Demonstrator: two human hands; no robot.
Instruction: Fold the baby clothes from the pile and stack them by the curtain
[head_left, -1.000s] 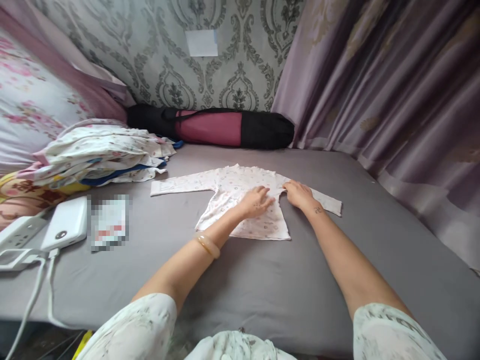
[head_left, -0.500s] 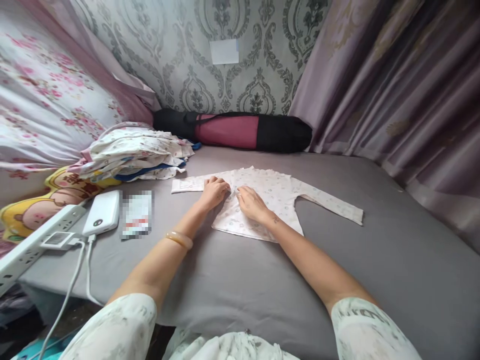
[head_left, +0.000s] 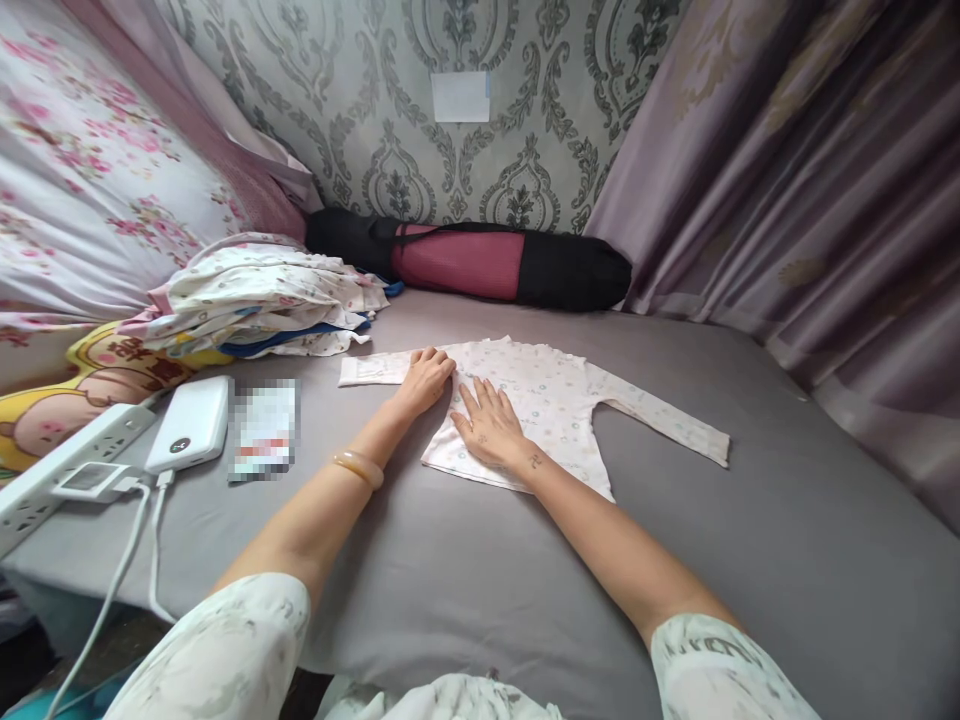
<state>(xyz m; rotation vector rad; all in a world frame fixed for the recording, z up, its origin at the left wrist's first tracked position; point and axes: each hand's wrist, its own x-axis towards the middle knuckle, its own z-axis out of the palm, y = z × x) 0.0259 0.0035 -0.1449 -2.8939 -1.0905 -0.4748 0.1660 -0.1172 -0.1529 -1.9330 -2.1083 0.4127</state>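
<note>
A small pale long-sleeved shirt (head_left: 555, 400) with a fine print lies spread out, its sleeves reaching left and right. My left hand (head_left: 427, 380) is at the inner end of the left sleeve, fingers curled down and closed on the cloth there; its fingertips are partly hidden. On the left part of the shirt's body, my right hand (head_left: 491, 425) rests flat with the fingers spread. It covers some of the print beneath it.
The shirt lies on a grey-sheeted bed (head_left: 465, 570). To the left are a clothes pile (head_left: 270, 290), a yellow cartoon cushion (head_left: 112, 385), a white power bank (head_left: 191, 425), a power strip (head_left: 71, 470) with cables, and a blurred packet (head_left: 264, 430). A black-and-maroon bag (head_left: 457, 262) lies along the wall.
My right hand has slid down and slightly left over the shirt, its fingers now spread flat. My left hand stays at the sleeve's inner end. The view has shifted a little.
</note>
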